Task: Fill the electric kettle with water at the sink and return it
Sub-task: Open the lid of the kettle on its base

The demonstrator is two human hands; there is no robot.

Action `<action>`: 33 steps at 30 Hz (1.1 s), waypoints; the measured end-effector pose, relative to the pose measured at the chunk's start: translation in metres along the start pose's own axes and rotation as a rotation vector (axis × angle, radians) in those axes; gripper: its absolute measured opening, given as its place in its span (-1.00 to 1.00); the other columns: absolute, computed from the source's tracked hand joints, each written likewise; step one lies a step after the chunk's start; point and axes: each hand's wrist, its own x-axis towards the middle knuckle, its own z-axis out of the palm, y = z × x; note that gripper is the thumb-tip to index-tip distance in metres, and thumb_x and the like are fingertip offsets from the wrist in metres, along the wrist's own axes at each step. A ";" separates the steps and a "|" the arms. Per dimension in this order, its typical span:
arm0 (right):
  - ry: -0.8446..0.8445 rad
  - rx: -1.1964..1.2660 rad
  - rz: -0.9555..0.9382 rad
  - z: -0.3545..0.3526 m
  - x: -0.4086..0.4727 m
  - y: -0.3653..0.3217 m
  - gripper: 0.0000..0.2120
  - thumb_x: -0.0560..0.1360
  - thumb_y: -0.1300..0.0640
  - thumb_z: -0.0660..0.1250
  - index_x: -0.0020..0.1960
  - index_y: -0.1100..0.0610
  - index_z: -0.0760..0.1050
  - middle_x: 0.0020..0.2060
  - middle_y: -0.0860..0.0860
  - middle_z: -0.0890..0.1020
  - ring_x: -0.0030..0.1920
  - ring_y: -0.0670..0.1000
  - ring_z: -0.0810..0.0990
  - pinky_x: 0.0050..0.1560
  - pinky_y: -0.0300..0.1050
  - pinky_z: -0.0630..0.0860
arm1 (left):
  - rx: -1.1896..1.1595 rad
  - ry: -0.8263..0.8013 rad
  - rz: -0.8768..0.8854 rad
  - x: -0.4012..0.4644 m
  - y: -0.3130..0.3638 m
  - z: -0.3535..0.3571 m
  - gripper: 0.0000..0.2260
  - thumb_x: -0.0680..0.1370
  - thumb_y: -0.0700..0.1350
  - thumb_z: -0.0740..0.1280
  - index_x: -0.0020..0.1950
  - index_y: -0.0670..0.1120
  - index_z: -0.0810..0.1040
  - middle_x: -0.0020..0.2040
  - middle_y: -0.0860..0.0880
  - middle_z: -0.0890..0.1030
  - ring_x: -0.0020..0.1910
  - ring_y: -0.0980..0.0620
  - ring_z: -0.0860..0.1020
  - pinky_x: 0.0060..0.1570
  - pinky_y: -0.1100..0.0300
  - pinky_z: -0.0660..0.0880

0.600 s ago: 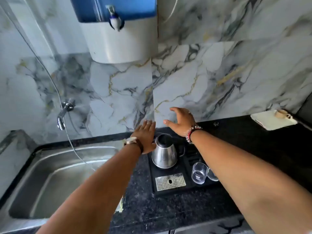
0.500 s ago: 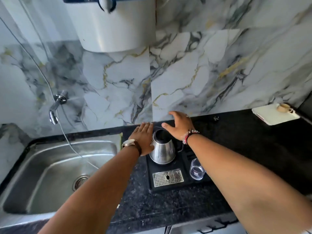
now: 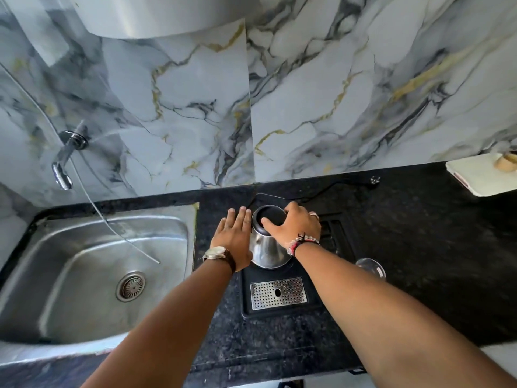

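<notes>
A steel electric kettle point(image 3: 266, 249) with a black lid stands on a black tray point(image 3: 279, 311) on the dark counter, right of the sink point(image 3: 167, 217). My left hand point(image 3: 234, 237) lies flat against the kettle's left side, fingers straight and together. From the right, my right hand point(image 3: 297, 227) covers the top, thumb on the lid and fingers curled over the far rim. The kettle's handle is hidden under my right hand and wrist. The tap point(image 3: 63, 166) juts from the wall above the sink's left end.
The tray's front holds a perforated metal drip grate point(image 3: 277, 296). Just right of the tray stands a clear glass point(image 3: 369, 268). A white board point(image 3: 479, 176) lies at the far right. A thin tube point(image 3: 98, 210) hangs into the sink. A black cord point(image 3: 324, 189) runs behind the kettle.
Both hands have dropped from hovering above the kettle onto it: the left now rests against its side, the right has closed over the lid. My view has tilted downward.
</notes>
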 end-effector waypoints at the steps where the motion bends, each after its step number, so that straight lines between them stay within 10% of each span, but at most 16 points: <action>1: -0.007 0.014 0.002 0.001 0.003 0.000 -0.23 0.18 -0.56 0.22 0.08 0.02 0.53 0.06 0.07 0.70 0.12 0.26 0.62 0.19 0.12 0.51 | -0.007 -0.006 -0.001 0.000 0.000 -0.001 -0.11 0.49 -0.01 0.32 0.60 -0.11 -0.23 0.63 -0.07 -0.16 0.57 -0.15 -0.19 0.53 -0.06 -0.08; 13: 0.021 0.238 0.038 -0.004 0.005 0.002 -0.50 0.25 -0.36 0.24 -0.04 -0.04 0.62 -0.02 0.00 0.73 0.06 0.17 0.65 0.11 0.04 0.58 | 0.003 -0.035 0.027 -0.003 -0.002 -0.010 -0.12 0.50 -0.04 0.29 0.60 -0.09 -0.25 0.63 -0.05 -0.17 0.56 -0.13 -0.26 0.52 -0.04 -0.16; 20: -0.020 0.595 0.087 -0.010 0.008 0.036 -0.76 0.38 -0.13 0.21 -0.26 -0.03 0.57 -0.36 -0.11 0.63 -0.19 0.06 0.62 -0.26 -0.14 0.40 | -0.030 -0.041 0.032 -0.004 -0.003 -0.011 -0.11 0.48 -0.05 0.30 0.60 -0.07 -0.25 0.63 -0.04 -0.18 0.57 -0.11 -0.24 0.52 -0.02 -0.15; 26: 0.050 0.688 0.124 0.012 0.016 0.058 -0.39 0.54 -0.31 0.19 -0.29 0.22 0.57 -0.38 0.17 0.64 -0.30 0.13 0.57 -0.22 0.00 0.44 | -0.026 -0.049 0.041 -0.001 -0.005 -0.007 -0.13 0.50 -0.03 0.26 0.59 -0.05 -0.30 0.61 -0.02 -0.26 0.55 -0.05 -0.29 0.51 0.02 -0.19; 33: 0.133 0.710 0.116 0.039 0.038 0.067 -0.47 0.51 -0.09 0.38 -0.50 0.08 0.23 -0.61 -0.06 0.30 -0.48 0.03 0.31 -0.33 0.02 0.28 | -0.027 -0.011 -0.044 0.001 0.000 0.009 -0.13 0.51 -0.10 0.20 0.54 -0.05 -0.42 0.56 -0.04 -0.40 0.54 -0.05 -0.33 0.51 0.02 -0.20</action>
